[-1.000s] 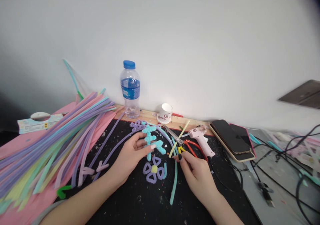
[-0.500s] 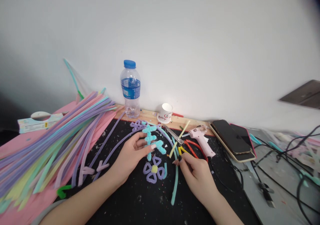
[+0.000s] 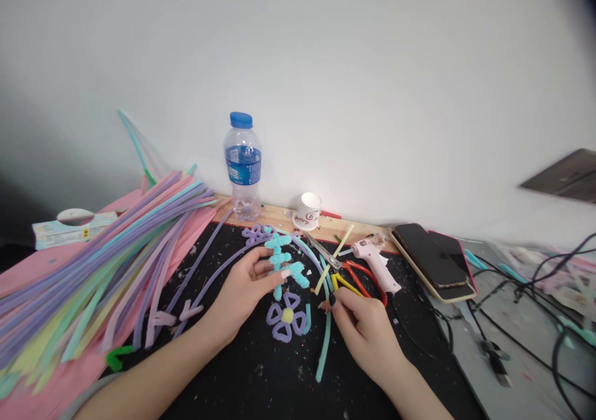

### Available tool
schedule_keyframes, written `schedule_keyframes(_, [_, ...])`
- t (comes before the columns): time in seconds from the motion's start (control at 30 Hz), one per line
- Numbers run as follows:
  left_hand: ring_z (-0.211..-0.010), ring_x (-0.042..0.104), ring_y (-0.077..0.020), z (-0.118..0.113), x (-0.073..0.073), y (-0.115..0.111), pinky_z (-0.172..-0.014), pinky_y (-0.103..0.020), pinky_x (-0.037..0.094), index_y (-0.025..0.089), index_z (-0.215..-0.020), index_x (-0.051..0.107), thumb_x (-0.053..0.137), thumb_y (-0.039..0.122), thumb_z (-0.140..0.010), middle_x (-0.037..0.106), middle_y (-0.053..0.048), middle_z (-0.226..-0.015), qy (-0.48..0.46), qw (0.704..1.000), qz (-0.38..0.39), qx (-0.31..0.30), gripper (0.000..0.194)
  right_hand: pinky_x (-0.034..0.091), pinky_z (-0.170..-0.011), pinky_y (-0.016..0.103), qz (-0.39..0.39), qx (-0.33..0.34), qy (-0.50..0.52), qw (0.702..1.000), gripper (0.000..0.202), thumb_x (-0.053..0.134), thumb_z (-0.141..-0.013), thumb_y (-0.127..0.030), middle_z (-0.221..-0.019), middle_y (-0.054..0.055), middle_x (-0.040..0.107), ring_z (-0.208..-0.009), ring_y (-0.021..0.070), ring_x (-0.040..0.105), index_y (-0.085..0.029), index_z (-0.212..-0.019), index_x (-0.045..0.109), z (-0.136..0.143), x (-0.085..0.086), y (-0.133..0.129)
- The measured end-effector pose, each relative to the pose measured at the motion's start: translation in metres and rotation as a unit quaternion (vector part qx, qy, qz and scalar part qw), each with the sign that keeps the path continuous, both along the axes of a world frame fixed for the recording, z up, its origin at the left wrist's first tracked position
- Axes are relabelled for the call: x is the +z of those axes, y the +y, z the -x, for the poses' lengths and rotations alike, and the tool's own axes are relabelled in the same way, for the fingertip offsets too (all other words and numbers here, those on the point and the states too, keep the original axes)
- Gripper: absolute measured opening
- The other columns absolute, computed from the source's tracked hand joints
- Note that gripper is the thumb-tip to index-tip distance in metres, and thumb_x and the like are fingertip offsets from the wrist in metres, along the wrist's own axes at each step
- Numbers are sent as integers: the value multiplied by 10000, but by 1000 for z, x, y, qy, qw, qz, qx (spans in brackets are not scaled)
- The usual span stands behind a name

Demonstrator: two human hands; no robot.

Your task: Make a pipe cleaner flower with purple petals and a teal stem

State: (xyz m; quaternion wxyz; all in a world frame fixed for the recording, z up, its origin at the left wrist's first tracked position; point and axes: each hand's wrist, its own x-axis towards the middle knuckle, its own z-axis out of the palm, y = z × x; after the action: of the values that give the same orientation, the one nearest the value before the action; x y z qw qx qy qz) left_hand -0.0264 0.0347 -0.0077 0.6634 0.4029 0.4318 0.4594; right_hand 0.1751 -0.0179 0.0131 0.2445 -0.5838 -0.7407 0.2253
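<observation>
- L hand (image 3: 246, 289): part-curled, thumb & fingers closed on turquoise, fuzzy, branched pipe-cleaner piece (image 3: 279, 258); thumb tip by its side branch.
- Turq. piece: at L fingertips, mid-workspace, L hand nearer; R hand apart, to its R. Long axis approx. straight away from wearer, far end twd wall; side branch points R & nearward. Whether raised off black, speckled work surface (image 3: 261, 383): can't tell.
- R hand (image 3: 365, 317): fingers bent, tips almost together at long, mint-green, fuzzy strip (image 3: 323, 351); whether gripped, can't tell. Strip's axis runs near-to-far, near end slightly L.
- Btwn hands: purple, looped, fuzzy flower w/ yellow centre (image 3: 288, 315), just nearward of turq. piece.
- Beyond R hand: metal scissors w/ red-&-yellow handles (image 3: 333, 261), blades twd wall & L; straight, pale-yellow strip (image 3: 344, 238) crosses them.
- Farther R: pale-pink glue gun (image 3: 378, 268), then black-screened phone (image 3: 428, 255).
- Back edge: clear, blue-capped plastic bottle (image 3: 243, 165); small white cup (image 3: 307, 211).
- Far L: bundle of pastel, fuzzy stems (image 3: 135, 252).
</observation>
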Motion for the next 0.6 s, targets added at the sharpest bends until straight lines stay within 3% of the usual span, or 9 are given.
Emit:
schedule_keyframes(0.37, [-858, 635, -153, 0, 1, 1, -746, -235, 470, 201, -969, 538, 709, 220, -709, 684, -2, -873, -1, 1000, -3, -6, 311, 373, -509, 214, -10, -15, -17, 1000, 284, 383, -885, -199, -589, -2, 595, -533, 141, 580, -212, -602, 392, -2, -4, 0])
schedule_keyframes(0.6, [-816, 651, -167, 1, -4, 1, -756, -269, 480, 196, -969, 531, 712, 244, -704, 688, -8, -847, 23, 999, -23, -36, 324, 379, -497, 217, -54, -46, -7, 997, 239, 380, -895, -218, -593, -5, 563, -494, 127, 533, -189, -703, 520, -3, -5, -2])
